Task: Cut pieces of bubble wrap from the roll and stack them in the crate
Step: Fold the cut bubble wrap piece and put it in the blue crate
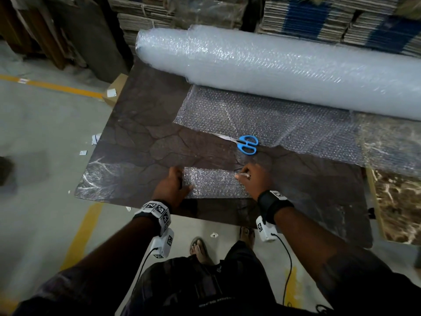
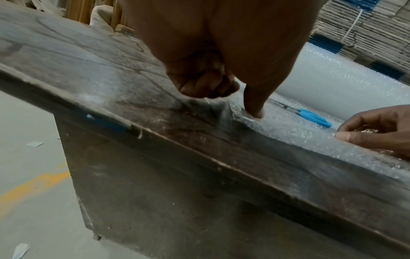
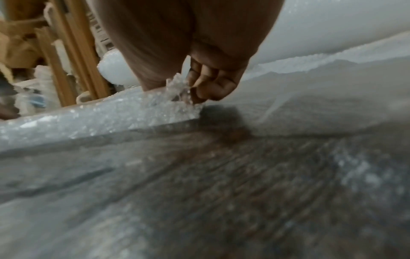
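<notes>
A small cut piece of bubble wrap point(image 1: 211, 182) lies near the front edge of the dark table point(image 1: 141, 142). My left hand point(image 1: 183, 182) holds its left edge, fingers curled and thumb point(image 2: 255, 112) pressing down on the wrap. My right hand point(image 1: 242, 175) pinches the piece's right corner point(image 3: 179, 89) and lifts it slightly. The big bubble wrap roll point(image 1: 273, 71) lies across the back, with an unrolled sheet point(image 1: 262, 119) spread in front of it. Blue-handled scissors point(image 1: 247, 144) rest on that sheet's cut edge. No crate is in view.
Stacks of flattened cardboard point(image 1: 307, 17) stand behind the roll. A small carton point(image 1: 116, 90) sits on the floor by the table's left corner. A marble-patterned slab point(image 1: 398, 201) adjoins the table on the right. My feet point(image 1: 200, 249) stand at the front edge.
</notes>
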Demonstrator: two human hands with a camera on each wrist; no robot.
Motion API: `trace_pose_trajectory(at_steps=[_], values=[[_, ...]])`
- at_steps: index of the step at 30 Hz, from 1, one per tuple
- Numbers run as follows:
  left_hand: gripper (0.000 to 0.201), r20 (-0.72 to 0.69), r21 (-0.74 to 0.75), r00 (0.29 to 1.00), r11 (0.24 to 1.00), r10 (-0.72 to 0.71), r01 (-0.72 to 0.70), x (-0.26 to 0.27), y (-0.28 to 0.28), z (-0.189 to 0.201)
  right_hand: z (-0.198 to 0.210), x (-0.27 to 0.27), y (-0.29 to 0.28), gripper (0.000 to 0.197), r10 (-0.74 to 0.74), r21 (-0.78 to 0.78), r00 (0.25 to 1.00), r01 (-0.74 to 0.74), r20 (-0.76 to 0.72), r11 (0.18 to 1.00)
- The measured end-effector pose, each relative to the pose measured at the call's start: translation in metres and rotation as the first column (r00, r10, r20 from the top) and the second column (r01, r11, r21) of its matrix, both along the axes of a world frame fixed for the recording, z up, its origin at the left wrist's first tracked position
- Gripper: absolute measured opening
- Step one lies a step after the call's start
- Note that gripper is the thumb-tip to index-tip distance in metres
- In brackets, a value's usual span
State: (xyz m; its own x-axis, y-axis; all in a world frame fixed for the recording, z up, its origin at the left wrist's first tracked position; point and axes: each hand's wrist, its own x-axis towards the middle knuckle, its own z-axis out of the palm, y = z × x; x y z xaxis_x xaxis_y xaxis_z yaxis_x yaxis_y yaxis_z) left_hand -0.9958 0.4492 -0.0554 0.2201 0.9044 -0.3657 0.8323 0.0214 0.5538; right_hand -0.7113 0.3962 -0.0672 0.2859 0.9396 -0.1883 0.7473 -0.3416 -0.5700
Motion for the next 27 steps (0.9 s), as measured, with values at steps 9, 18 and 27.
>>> trace_pose_trajectory(at_steps=[9, 18, 27], values=[[0.037, -0.156, 0.339, 0.893, 0.826, -0.423, 0.450, 0.034, -0.006, -0.001, 0.012, -0.053, -0.023, 0.046, 0.375, 0.118, 0.904, -0.403, 0.207, 0.908], [0.077, -0.355, 0.233, 0.743, 0.716, -0.567, 0.658, 0.022, -0.032, -0.029, -0.015, -0.052, -0.048, 0.073, 0.542, -0.170, 0.769, -0.516, 0.340, 0.839], [0.070, -0.225, 0.236, 0.802, 0.768, -0.553, 0.595, 0.016, -0.020, -0.028, -0.011, -0.008, -0.062, 0.082, 0.380, -0.205, 0.847, -0.325, 0.371, 0.923]])
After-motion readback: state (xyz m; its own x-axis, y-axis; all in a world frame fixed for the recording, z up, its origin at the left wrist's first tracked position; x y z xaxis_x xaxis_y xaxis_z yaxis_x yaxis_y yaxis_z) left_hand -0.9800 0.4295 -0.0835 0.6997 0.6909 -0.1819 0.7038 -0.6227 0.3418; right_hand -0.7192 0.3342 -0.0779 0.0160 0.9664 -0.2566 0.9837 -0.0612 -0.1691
